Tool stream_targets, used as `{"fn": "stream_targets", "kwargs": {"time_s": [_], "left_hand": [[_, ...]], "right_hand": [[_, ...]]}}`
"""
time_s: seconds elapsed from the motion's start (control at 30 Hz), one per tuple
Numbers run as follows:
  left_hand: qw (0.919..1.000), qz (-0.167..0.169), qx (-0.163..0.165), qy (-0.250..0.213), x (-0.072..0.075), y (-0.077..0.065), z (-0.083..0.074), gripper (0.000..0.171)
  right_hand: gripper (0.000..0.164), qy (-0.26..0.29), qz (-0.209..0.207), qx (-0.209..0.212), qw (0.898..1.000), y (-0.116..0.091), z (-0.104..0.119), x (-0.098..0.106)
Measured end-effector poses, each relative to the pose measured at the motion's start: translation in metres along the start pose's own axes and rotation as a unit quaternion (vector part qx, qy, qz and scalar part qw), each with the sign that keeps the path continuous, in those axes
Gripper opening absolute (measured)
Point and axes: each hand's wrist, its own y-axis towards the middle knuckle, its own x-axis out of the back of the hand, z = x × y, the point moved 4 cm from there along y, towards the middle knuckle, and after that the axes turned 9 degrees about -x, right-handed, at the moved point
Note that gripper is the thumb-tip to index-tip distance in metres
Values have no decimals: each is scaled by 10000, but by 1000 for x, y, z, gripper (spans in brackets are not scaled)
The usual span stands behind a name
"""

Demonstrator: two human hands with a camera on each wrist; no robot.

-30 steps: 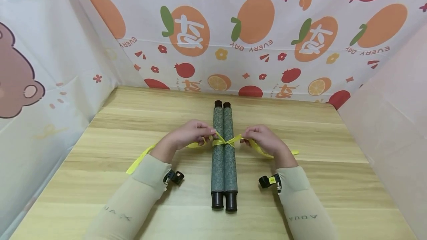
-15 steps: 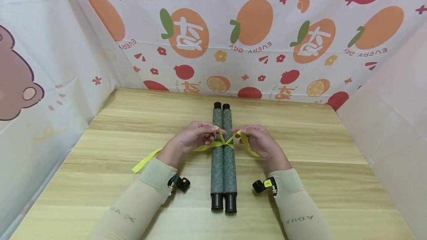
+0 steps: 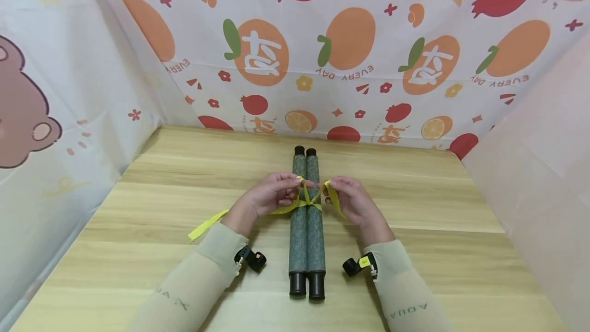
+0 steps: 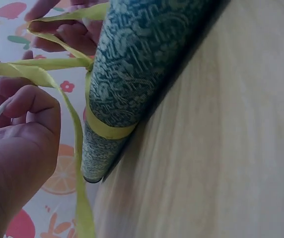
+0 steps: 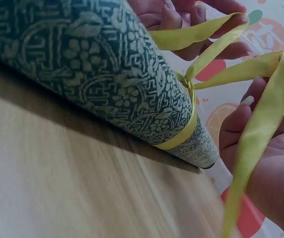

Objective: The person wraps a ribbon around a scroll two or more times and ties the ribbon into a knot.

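A green patterned scroll [image 3: 298, 240] with two rolled halves and dark end knobs lies lengthwise on the wooden table. Round its middle runs a yellow ribbon [image 4: 109, 131], crossed in a knot on top, its two ends rising from there. My left hand [image 3: 272, 193] pinches one end, folded over into a loop, between thumb and fingertips; its tail trails out to the left. On the other side my right hand [image 3: 352, 199] pinches the other end, also folded over the fingers, with the tail hanging down in the right wrist view. Both hands are raised close above the scroll.
The wooden table [image 3: 415, 281] extends to both sides and behind the scroll. A fruit-printed cloth [image 3: 304, 40] hangs along its back edge, and a cloth with a bear print [image 3: 20, 106] at the left. Small black cameras [image 3: 255, 260] sit on the wrists.
Both hands have moved inward toward the knot, from ends pulled apart to ends raised and folded into loops. The right tail no longer stretches out to the right.
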Motion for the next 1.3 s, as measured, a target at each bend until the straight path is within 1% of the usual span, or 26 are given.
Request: {"fn": "stream_targets", "kwargs": {"time_s": [0.1,0.2,0.3,0.4,0.5,0.57,0.63,0.73,0.8,0.93,1.1,1.2,1.3], "left_hand": [[9999,21,-112,-97,-1,0,0,22],[9994,76,-265,-212,-1,1,-2,24],[9987,97,-398,-291,-1,2,-2,24],[9984,2,-477,-303,1,3,-1,22],[9985,-229,-465,-179,2,5,0,16],[9982,-412,-443,17,1,6,1,15],[9970,-596,-417,252,1,6,1,19],[9945,-781,-393,573,0,7,1,31],[9929,-869,-351,735,-1,7,1,38],[9908,-917,-236,968,-5,8,2,42],[9898,-791,-212,1164,-9,8,3,37],[9905,-688,-208,1176,-10,8,2,34],[9918,-557,-214,1130,-12,8,1,31]], "right_hand": [[35,90,48,107,9999,-1,2,-1],[34,167,52,193,9997,-1,3,-2],[33,237,-37,188,9995,-1,3,-3],[32,239,-230,156,9993,0,2,-3],[32,3,-526,205,9984,1,3,-3],[30,-264,-744,265,9965,2,3,-4],[27,-571,-934,356,9934,3,3,-4],[19,-988,-1126,433,9878,4,2,-6],[19,-1284,-1214,456,9832,5,1,-5],[29,-2093,-1343,550,9670,4,1,-5],[29,-3107,-1323,947,9365,2,4,-11],[29,-3647,-1196,1159,9161,1,8,-19],[29,-4090,-1056,1259,8976,0,11,-26]]}}
